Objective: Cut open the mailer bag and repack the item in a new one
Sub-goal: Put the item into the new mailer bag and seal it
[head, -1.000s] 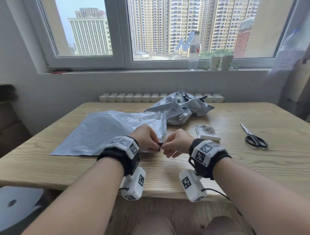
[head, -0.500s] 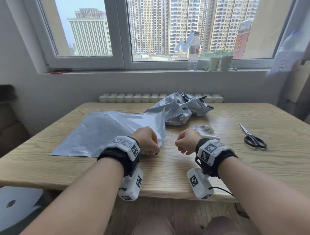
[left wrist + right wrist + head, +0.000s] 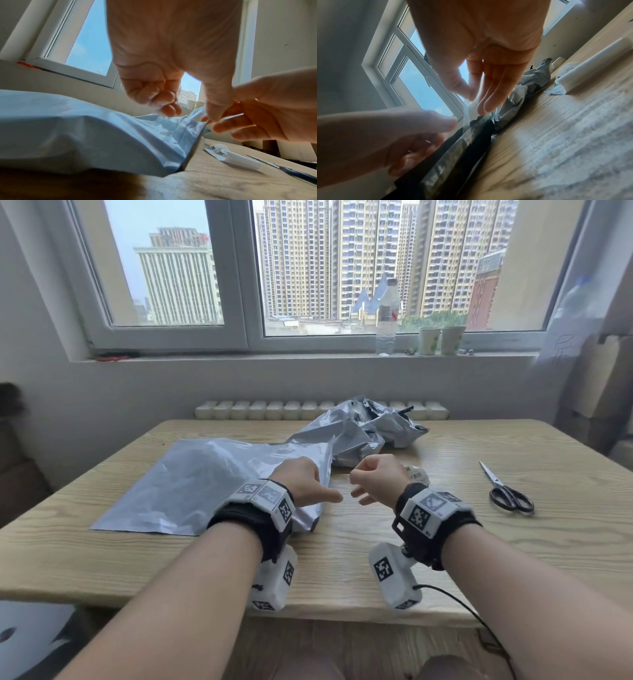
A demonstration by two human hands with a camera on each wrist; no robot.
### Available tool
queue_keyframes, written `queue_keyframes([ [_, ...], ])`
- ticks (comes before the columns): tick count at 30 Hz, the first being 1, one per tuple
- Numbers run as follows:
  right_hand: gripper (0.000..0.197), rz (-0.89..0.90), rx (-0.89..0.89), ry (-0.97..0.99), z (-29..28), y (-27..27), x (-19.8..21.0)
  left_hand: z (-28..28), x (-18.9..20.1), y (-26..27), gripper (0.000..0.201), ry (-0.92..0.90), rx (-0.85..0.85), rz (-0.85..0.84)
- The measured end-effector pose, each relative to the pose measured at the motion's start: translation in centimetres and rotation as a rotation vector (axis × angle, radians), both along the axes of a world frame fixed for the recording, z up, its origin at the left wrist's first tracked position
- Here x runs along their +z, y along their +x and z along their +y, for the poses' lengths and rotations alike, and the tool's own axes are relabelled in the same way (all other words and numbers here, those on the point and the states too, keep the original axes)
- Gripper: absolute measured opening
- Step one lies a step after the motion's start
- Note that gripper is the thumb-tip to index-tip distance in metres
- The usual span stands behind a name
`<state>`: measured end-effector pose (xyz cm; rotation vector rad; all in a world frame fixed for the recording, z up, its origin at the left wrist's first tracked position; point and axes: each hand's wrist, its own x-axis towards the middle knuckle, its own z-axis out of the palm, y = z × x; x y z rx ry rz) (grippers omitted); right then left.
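At mailer bag [image 3: 212,484] edge: both hands.

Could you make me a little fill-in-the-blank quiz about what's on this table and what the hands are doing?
1. The scissors lie on the table to the ____ of both hands.
2. The crumpled old mailer lies on the table's ____ side, toward the window.
3. The right hand pinches a thin clear ____ between thumb and finger.
4. The flat grey mailer lies under the ____ hand.

Missing words: right; far; strip; left
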<state>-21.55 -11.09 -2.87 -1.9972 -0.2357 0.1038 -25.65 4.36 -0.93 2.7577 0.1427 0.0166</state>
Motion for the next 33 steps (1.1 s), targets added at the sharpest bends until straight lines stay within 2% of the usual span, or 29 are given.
queue_keyframes([
  [6, 0.007, -0.011, 0.011, 0.0, -0.8, 1.1, 0.7, -0.8, 0.1, 2.0, 0.038, 0.088, 0.052, 0.05],
  [11, 0.007, 0.022, -0.019, -0.001, -1.4, 2.0, 0.5, -0.9, 0.3, 3.0, 0.012, 0.098, 0.041, 0.081],
  [13, 0.008, 0.07, -0.033, 0.042, -1.5, 2.1, 0.5, -0.5, 0.5, 2.9, 0.008, 0.071, 0.024, 0.115],
  [16, 0.009, 0.212, -0.041, 0.258, -1.4, 2.1, 0.9, 0.4, 0.8, 2.2, 0.005, 0.022, 0.002, 0.201],
  [21, 0.017, 0.427, -0.074, 0.887, -1.5, 1.7, 2.1, 1.3, 1.1, 1.2, 0.016, -0.037, 0.004, 0.223],
  [23, 0.016, 0.449, -0.034, 1.028, -1.6, 1.6, 2.6, 1.4, 1.3, 1.0, 0.019, -0.063, 0.008, 0.224],
  [25, 0.012, 0.439, -0.027, 1.05, -1.5, 1.7, 3.0, 1.2, 1.3, 1.1, 0.019, -0.096, 0.007, 0.234],
  [27, 0.012, 0.401, -0.042, 0.856, -1.4, 1.9, 3.1, 1.1, 1.3, 1.2, 0.016, -0.119, 0.007, 0.247],
  [28, 0.013, 0.347, -0.023, 0.654, -1.3, 1.9, 3.1, 1.0, 1.3, 1.2, 0.016, -0.129, 0.006, 0.256],
  [30, 0.006, 0.095, 0.04, 0.022, -1.4, 2.0, 2.5, 0.9, 1.2, 1.4, 0.018, -0.15, 0.005, 0.28],
  [31, 0.017, -0.073, 0.057, -0.298, -1.5, 2.3, 2.0, 0.8, 1.2, 1.5, 0.02, -0.164, 0.006, 0.29],
  [32, 0.028, -0.191, 0.057, -0.521, -1.7, 2.7, 1.4, 0.7, 1.3, 1.5, 0.021, -0.173, 0.006, 0.297],
  [33, 0.033, -0.235, 0.042, -0.642, -1.9, 2.9, 1.0, 0.6, 1.3, 1.5, 0.021, -0.178, 0.004, 0.302],
])
